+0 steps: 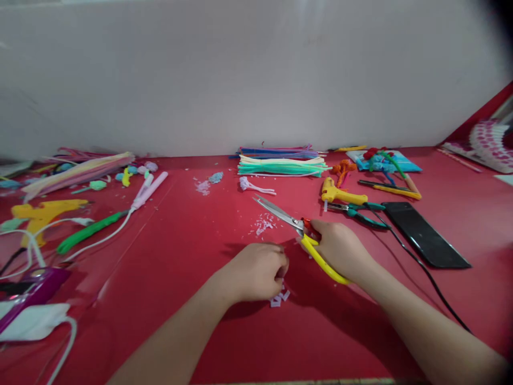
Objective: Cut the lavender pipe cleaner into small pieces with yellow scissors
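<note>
My right hand (340,247) grips yellow-handled scissors (288,219), blades shut and pointing up-left over the red table (200,256). My left hand (260,270) is closed in a pinch on small lilac pipe-cleaner pieces (279,297) that lie on the table just under its fingers. Lilac fluff trimmings (262,224) are scattered beside the scissor blades. A small lilac pipe-cleaner figure (250,185) lies farther back.
A pile of pastel pipe cleaners (282,163) lies by the wall. A yellow glue gun (340,193), green pliers (360,212) and a black phone (425,234) sit at the right, with a black cable (433,280). Left side: green tool (88,231), pink straightener (150,190), cords, purple device (34,289).
</note>
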Available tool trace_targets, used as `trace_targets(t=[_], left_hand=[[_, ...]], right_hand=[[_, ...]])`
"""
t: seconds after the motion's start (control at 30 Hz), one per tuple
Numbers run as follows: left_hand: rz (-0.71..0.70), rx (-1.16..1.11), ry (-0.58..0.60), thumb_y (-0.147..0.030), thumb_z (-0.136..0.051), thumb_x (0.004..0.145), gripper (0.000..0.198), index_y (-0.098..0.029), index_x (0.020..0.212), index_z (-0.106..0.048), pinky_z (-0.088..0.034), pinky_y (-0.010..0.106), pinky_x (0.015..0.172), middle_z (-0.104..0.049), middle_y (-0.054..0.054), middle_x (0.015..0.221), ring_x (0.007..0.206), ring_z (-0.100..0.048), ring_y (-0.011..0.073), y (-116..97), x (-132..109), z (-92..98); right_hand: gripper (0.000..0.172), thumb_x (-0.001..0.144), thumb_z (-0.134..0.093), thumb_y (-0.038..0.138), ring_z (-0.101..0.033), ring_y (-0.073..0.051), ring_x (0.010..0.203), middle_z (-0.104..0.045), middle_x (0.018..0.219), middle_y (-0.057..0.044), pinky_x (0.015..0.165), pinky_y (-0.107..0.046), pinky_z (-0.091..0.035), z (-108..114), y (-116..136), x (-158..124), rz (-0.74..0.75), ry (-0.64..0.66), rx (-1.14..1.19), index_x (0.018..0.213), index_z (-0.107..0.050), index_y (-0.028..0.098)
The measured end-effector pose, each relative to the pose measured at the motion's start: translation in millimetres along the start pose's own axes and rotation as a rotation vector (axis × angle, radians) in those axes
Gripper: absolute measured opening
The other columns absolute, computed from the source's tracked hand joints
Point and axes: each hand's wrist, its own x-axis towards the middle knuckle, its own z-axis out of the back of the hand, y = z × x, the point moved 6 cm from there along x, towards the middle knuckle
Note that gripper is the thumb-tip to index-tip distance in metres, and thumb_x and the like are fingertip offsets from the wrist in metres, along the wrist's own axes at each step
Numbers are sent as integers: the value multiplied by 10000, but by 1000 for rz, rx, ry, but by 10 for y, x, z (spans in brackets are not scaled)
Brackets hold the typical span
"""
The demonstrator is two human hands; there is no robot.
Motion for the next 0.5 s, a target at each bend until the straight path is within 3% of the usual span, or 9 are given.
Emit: trace_targets(t=[0.13,0.27,0.37,0.5], left_hand=[[100,-130,-124,-109,-489,606,101,-178,634,-557,-352,247,602,-566,11,697,648,-490,137,71,37,42],[245,-584,-303,-175,-473,690,61,-175,688,-534,-373,230,586,-531,-2,679,628,-492,117,225,63,82],[293,-926,-314,-221,-479,720,59,-166,714,-502,-392,232,567,-510,-12,618,577,-503,109,273,86,17],[283,-1112,-286,-206,-498,718,48,-158,726,-499,-409,239,570,-529,-8,607,553,-520,106,248,98,-41]], right_hand=[[144,680,-475,325,-390,-88,475,-537,556,-1,446,-220,-182,-2,0,-6,-4,-5,114,685,-521,188],[161,682,-449,311,-370,-75,477,-478,543,27,433,-192,-226,-91,87,-40,-22,149,447,695,-528,172],[132,674,-435,270,-350,-62,470,-409,517,52,424,-171,-254,-130,184,-76,-32,228,670,682,-516,166],[86,664,-450,237,-339,-54,474,-385,510,60,420,-160,-266,-139,224,-90,-13,214,763,647,-488,162]])
